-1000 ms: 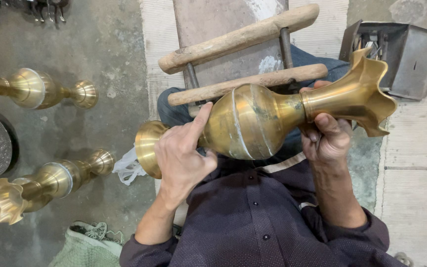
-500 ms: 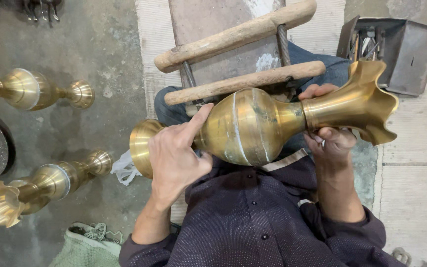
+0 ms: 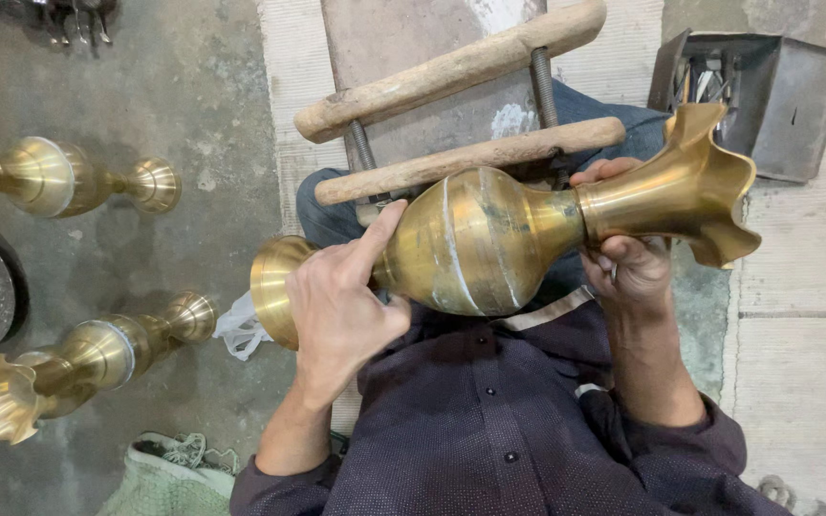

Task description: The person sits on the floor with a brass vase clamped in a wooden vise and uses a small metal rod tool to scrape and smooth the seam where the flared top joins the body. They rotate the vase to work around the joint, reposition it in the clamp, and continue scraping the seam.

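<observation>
A large brass vase with a round belly and a fluted, flared mouth lies sideways across my lap. Its foot points left and its mouth points right. My left hand grips the stem near the foot, with the thumb stretched along the belly. My right hand holds the neck from below, just behind the flared mouth. Pale streaks run around the belly.
A wooden clamp of two rough bars on threaded rods sits just beyond the vase. Two more brass vases lie on the concrete floor at left. A dark metal box stands at upper right. Green cloth lies at bottom left.
The vase has shifted slightly left and down in my lap. My right hand has slid further under the neck; my left hand keeps its grip near the foot.
</observation>
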